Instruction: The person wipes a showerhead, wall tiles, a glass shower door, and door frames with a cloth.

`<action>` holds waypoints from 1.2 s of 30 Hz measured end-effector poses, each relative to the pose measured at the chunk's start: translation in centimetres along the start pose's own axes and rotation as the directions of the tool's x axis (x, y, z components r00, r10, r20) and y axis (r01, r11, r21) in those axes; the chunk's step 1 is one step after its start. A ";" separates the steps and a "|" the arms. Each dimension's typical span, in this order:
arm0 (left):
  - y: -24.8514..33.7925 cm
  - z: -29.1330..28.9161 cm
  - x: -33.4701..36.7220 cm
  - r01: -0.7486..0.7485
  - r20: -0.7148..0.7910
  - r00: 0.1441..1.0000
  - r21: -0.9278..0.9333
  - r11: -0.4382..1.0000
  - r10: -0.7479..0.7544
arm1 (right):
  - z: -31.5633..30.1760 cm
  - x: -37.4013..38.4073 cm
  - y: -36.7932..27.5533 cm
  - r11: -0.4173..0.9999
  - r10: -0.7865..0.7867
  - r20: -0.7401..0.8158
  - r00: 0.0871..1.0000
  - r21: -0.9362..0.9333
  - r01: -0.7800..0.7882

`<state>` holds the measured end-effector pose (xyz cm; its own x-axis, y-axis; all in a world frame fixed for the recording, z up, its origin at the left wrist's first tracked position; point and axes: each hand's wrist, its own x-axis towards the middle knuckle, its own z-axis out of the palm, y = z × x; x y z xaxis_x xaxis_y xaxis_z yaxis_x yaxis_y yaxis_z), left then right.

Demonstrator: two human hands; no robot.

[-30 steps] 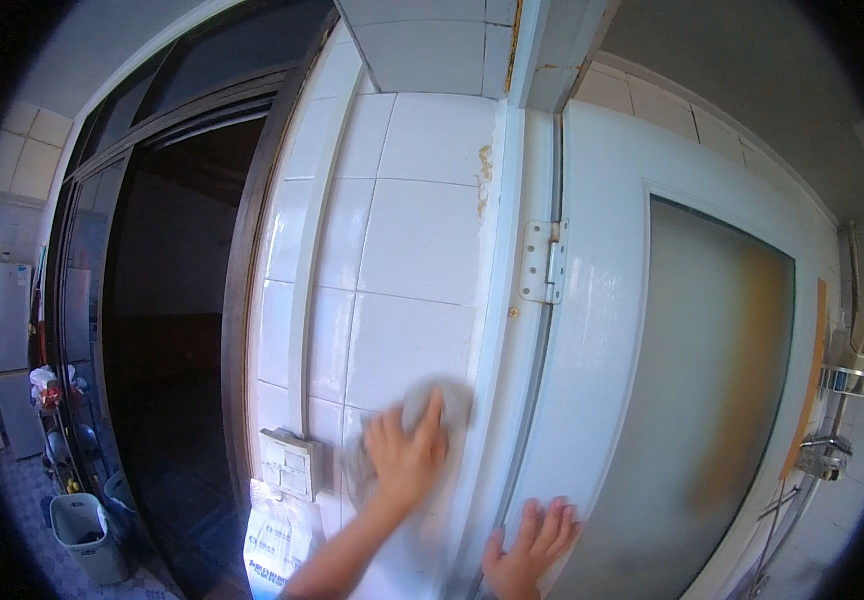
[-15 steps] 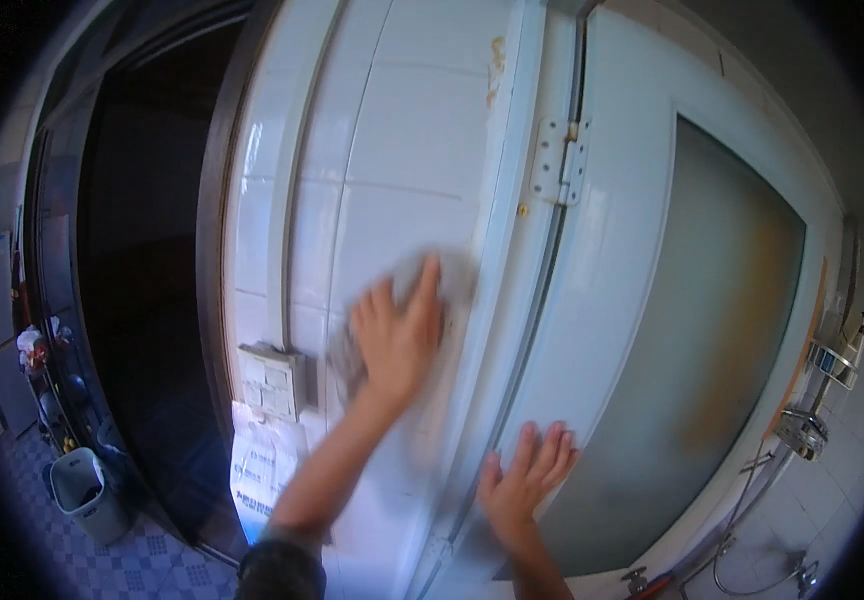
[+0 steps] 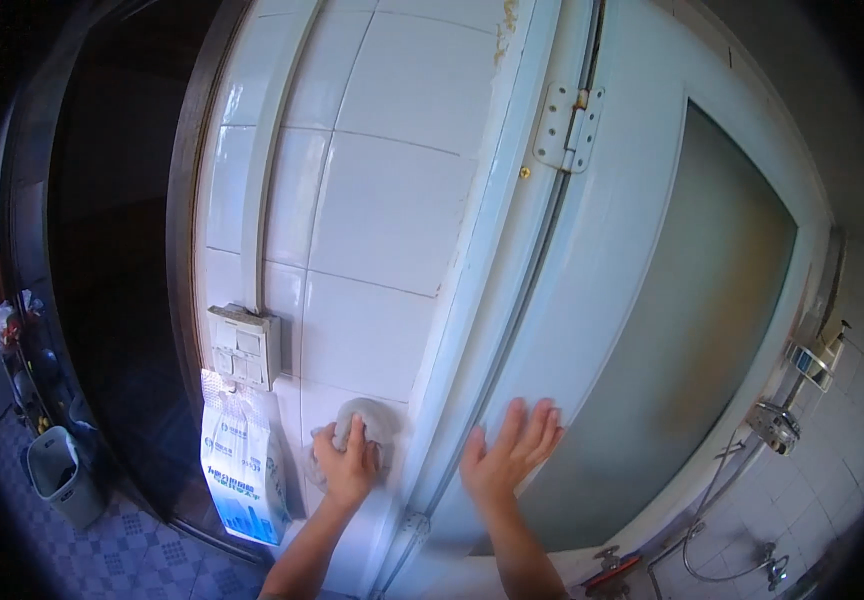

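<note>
My left hand (image 3: pixel 348 470) presses a grey cloth (image 3: pixel 382 416) against the white tiled wall (image 3: pixel 377 325), low down beside the door frame (image 3: pixel 464 330). Its fingers curl over the cloth, which bunches out above and beside them. With fingers spread, my right hand (image 3: pixel 508 458) rests on the white door (image 3: pixel 577 300) just right of the hinge gap, and it holds nothing. A metal hinge (image 3: pixel 569 127) joins door and frame higher up. Brownish stains show on the wall's edge at the top.
Left of my hands, a switch box (image 3: pixel 244 348) sits on the wall, with a white and blue bag (image 3: pixel 240 465) hanging beneath it. A dark doorway (image 3: pixel 117 260) opens farther left, near a grey bin (image 3: pixel 64 478). Shower fittings (image 3: pixel 778 428) are at the right.
My left hand has moved down the tiles with the cloth. The right hand stays spread on the door. The view has shifted, and the hanging bag shows more fully.
</note>
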<state>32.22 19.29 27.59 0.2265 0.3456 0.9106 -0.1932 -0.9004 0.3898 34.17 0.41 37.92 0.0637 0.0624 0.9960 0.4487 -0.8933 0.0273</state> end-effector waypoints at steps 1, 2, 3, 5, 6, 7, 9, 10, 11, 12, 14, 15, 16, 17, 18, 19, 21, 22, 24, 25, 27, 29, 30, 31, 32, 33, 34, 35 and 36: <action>1.4 -0.7 0.5 0.108 0.023 0.994 -0.160 0.981 -0.105 | 0.1 0.0 0.2 1.000 -0.005 -0.008 1.000 -0.009 0.005; 2.9 -1.2 1.8 0.103 0.017 0.995 -0.171 0.980 -0.102 | 0.1 -0.1 0.4 1.000 -0.008 -0.012 1.000 0.027 0.008; 5.0 -2.3 4.6 0.071 -0.038 0.996 -0.260 0.963 -0.084 | 0.0 -0.2 0.4 0.998 -0.012 -0.015 1.000 0.065 0.013; 9.9 -4.6 10.9 -0.004 -0.088 0.995 -0.431 0.902 -0.038 | -0.7 -0.2 0.6 0.993 -0.001 -0.059 0.998 0.117 0.008; 11.9 -4.5 13.9 -0.097 -0.143 0.989 -0.501 0.860 0.028 | -1.3 -0.1 1.2 0.987 -0.003 -0.028 1.000 0.159 0.007; 14.3 -4.4 17.1 -0.124 -0.085 0.992 -0.571 0.812 0.092 | -1.8 0.2 1.9 0.980 -0.004 0.004 1.000 0.201 0.003; 20.4 -4.6 23.4 -0.153 -0.154 0.986 -0.707 0.690 0.061 | -2.5 0.8 2.9 0.955 0.039 0.002 0.999 0.296 -0.037; 23.0 -4.1 25.8 -0.080 -0.075 0.997 -0.786 0.613 0.035 | -2.5 0.7 3.5 0.960 0.042 0.006 0.999 0.277 -0.042; 24.6 -3.7 27.4 -0.122 -0.105 0.992 -0.698 0.706 0.068 | -2.7 0.5 3.4 0.959 0.031 0.012 0.999 0.282 -0.033; 25.7 -2.5 28.3 -0.160 -0.121 0.987 -0.607 0.778 0.109 | -2.3 -0.1 3.6 0.965 -0.028 0.005 1.000 0.262 0.026; 26.8 -1.5 26.9 -0.257 -0.257 0.955 -0.477 0.841 0.146 | -1.5 -1.1 3.7 0.973 -0.058 -0.026 0.998 0.221 0.062; 27.1 -0.3 25.7 -0.326 -0.364 0.910 -0.338 0.883 0.197 | -1.2 -1.5 4.1 0.982 -0.075 -0.041 0.996 0.170 0.081; 26.4 0.5 24.5 -0.324 -0.362 0.916 -0.412 0.852 0.173 | -1.1 -1.4 4.1 0.980 -0.076 -0.060 0.995 0.181 0.086; 25.6 0.8 22.6 -0.296 -0.306 0.935 -0.393 0.871 0.180 | -1.0 -1.6 4.2 0.981 -0.066 -0.061 0.996 0.177 0.076; 24.7 0.9 20.3 -0.266 -0.249 0.952 -0.372 0.889 0.180 | -0.9 -1.8 4.3 0.968 -0.028 -0.087 0.996 0.247 0.049; 23.5 1.5 17.8 -0.259 -0.203 0.960 -0.384 0.886 0.193 | -0.8 -2.0 4.5 0.949 0.012 -0.112 0.994 0.316 0.025; 20.9 1.8 12.1 -0.244 -0.134 0.969 -0.351 0.904 0.209 | -0.5 -2.5 4.7 0.937 0.055 -0.174 0.983 0.350 0.010; 19.9 1.4 10.1 -0.235 -0.108 0.971 -0.311 0.921 0.212 | -0.3 -2.5 4.6 0.918 0.110 -0.213 0.971 0.397 -0.017; 18.6 0.1 11.1 -0.210 -0.023 0.976 -0.352 0.912 0.216 | -0.2 -2.3 4.6 0.921 0.109 -0.212 0.971 0.388 -0.019; 18.5 -0.9 11.9 -0.176 0.066 0.973 -0.393 0.902 0.219 | -0.3 -2.3 4.7 0.921 0.109 -0.213 0.971 0.389 -0.018; 19.8 -1.4 18.2 -0.297 -0.208 0.950 -0.381 0.876 0.231 | -0.3 -2.2 5.4 0.940 0.079 -0.167 0.983 0.340 -0.017; 22.1 -2.8 26.0 -0.354 -0.374 0.902 -0.347 0.868 0.218 | -0.8 -2.2 5.5 0.946 0.092 -0.171 0.981 0.323 -0.033; 22.7 -2.2 30.4 -0.363 -0.475 0.856 -0.267 0.893 0.205 | -0.7 -2.2 5.3 0.939 0.086 -0.182 0.980 0.344 -0.019; 22.7 -2.5 34.6 -0.461 -0.531 0.779 -0.123 0.879 0.334 | -0.7 -2.1 4.9 0.926 0.074 -0.193 0.978 0.378 0.005; 23.0 -3.0 37.4 -0.475 -0.464 0.775 0.020 0.880 0.429 | -0.8 -2.1 4.6 0.937 0.051 -0.165 0.985 0.348 0.010; 23.7 -2.7 38.1 -0.477 -0.469 0.771 0.024 0.878 0.432 | -0.9 -2.2 4.6 0.936 0.050 -0.172 0.984 0.351 0.014; 24.2 -2.5 38.6 -0.468 -0.387 0.766 0.214 0.858 0.514 | -1.0 -2.3 4.5 0.918 0.078 -0.156 0.985 0.398 -0.010; 24.4 -2.4 38.8 -0.451 -0.290 0.764 0.398 0.799 0.576 | -1.0 -2.2 4.4 0.895 0.104 -0.137 0.985 0.446 -0.032; 24.2 -1.6 38.2 -0.450 -0.296 0.756 0.412 0.792 0.584 | -1.3 -2.3 4.5 0.897 0.113 -0.138 0.984 0.441 -0.042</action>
<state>34.65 11.15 72.07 -0.2245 -0.1863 0.9565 0.1386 -0.9777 -0.1579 34.85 -4.29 35.91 -0.0092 -0.1012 0.9948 0.7928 -0.6071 -0.0544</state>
